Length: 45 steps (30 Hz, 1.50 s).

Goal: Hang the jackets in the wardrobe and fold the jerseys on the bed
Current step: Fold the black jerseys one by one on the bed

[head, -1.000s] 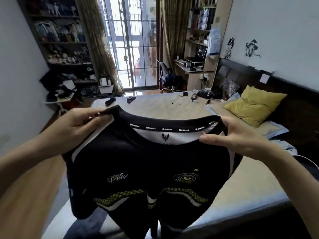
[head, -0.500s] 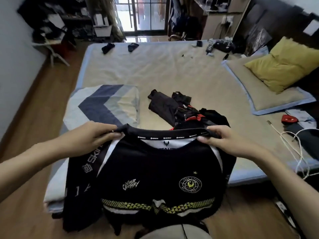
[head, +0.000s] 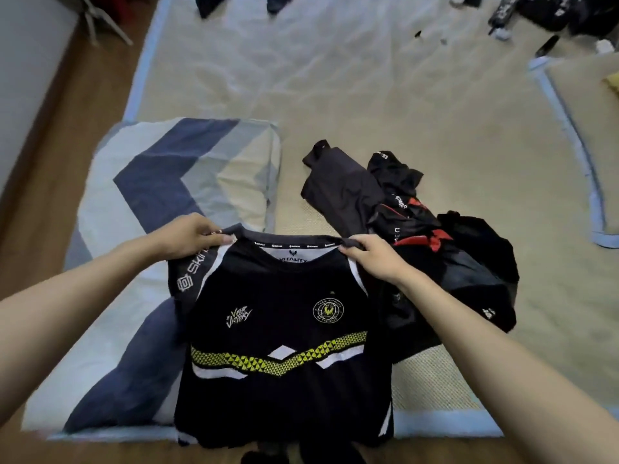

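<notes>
Over the bed (head: 385, 105), left hand (head: 187, 236) and right hand (head: 371, 259) pinch the jersey (head: 284, 356) shoulders; laid carelessly, it may wrinkle over the clothes pile (head: 435, 249).

The black jersey (head: 284, 329) bears "V FOR VICTORY" in white script on one side of the chest and "VITALITY", partly hidden, inside the collar. Its grey sleeve stripe (head: 194, 272) reads "SKIN", then is cut off by a hand.
</notes>
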Each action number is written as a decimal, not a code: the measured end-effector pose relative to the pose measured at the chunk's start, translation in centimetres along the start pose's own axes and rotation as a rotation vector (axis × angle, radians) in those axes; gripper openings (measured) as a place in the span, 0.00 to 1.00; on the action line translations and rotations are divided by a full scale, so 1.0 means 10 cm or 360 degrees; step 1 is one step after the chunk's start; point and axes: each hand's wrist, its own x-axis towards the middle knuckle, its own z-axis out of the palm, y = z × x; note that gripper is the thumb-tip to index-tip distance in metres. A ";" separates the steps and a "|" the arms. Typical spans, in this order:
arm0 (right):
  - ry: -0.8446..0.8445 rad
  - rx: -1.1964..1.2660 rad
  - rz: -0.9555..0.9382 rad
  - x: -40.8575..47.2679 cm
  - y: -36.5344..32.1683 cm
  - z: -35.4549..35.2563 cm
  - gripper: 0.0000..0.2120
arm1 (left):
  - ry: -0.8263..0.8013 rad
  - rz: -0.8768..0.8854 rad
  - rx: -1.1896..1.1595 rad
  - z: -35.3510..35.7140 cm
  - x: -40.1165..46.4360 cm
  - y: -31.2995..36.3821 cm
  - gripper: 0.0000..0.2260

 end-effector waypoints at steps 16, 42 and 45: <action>0.0273 -0.0190 0.0214 2.65 0.88 0.64 0.16 | 0.0265 -0.0323 -0.0270 0.50 2.44 -1.25 0.17; 0.0277 -0.0271 0.0116 1.57 1.42 0.61 0.19 | 0.0480 -0.0295 -0.0143 0.94 2.19 -0.87 0.19; 0.0204 -0.0788 0.0181 1.26 1.86 0.57 0.26 | 0.0960 0.0156 0.0694 1.09 2.12 -0.59 0.23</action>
